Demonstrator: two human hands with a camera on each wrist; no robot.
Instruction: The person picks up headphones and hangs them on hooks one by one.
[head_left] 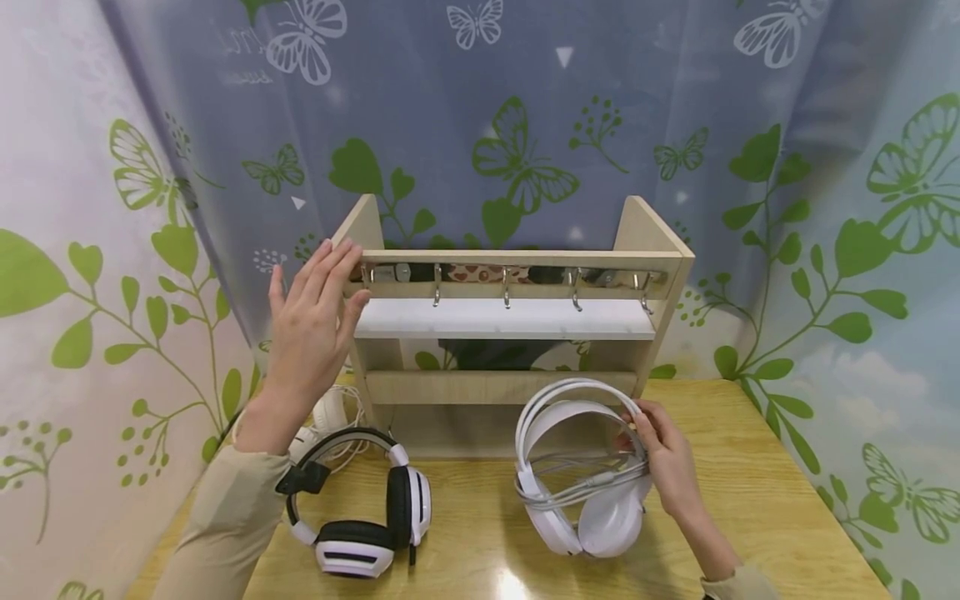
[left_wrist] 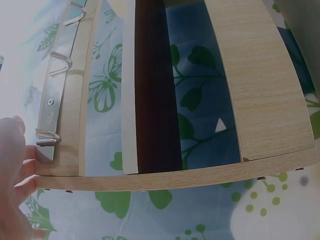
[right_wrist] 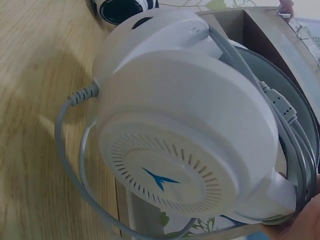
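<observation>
White headphones (head_left: 611, 521) with a grey cable wound across the band hang tilted above the table, and my right hand (head_left: 670, 458) grips their headband on its right side. In the right wrist view, an earcup (right_wrist: 185, 130) with a blue mark fills the middle. My left hand (head_left: 313, 321) rests on the upper left corner of a wooden rack (head_left: 502, 387), fingers fairly straight. The left wrist view shows its fingers (left_wrist: 27, 170) at the rack's edge, beside the lowest hook. Along the rack's top runs a metal strip with several hooks (head_left: 507, 287).
White-and-black headphones (head_left: 408, 500) lie on the wooden table (head_left: 465, 533), front left. Behind them, partly hidden by my left arm, is another white headset with a coiled cable (head_left: 330, 412). A printed curtain (head_left: 420, 83) surrounds the table at the back and sides.
</observation>
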